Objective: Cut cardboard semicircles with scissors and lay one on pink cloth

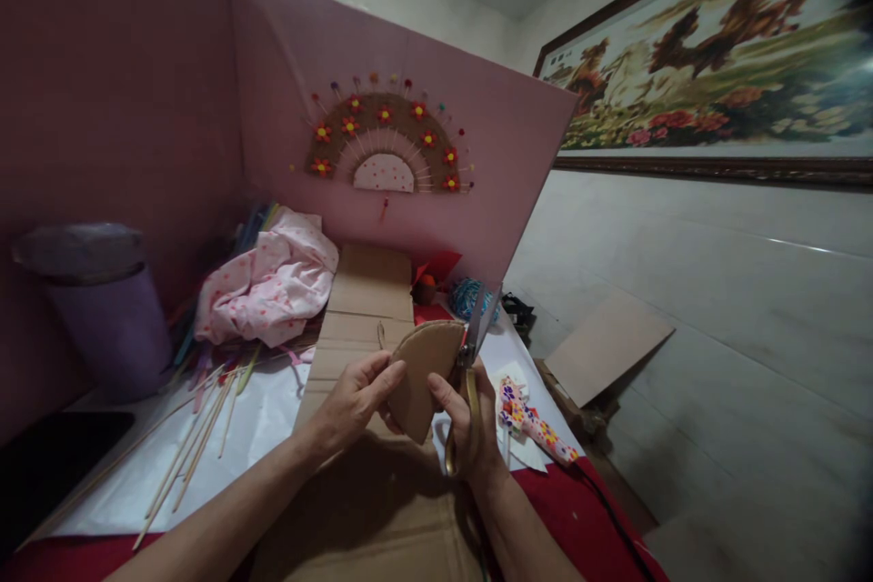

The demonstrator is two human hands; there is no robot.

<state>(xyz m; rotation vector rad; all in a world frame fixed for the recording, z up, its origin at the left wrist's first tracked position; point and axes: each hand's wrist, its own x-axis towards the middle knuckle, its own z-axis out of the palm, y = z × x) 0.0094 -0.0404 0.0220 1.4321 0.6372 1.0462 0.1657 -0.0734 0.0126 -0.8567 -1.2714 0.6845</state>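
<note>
Likely home craft corner, framed horse picture (709, 64) right of pink board (273, 127), yarn (467, 298), scissors (468, 356), cardboard piece (424, 368) before it

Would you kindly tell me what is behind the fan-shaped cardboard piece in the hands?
Behind the fan-shaped cardboard piece, a creased cardboard sheet and red paper show beyond its edges. The piece covers whatever lies directly behind it, including part of the left hand.

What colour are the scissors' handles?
The scissors' handles are a brassy gold, seen best in the head view.
</note>
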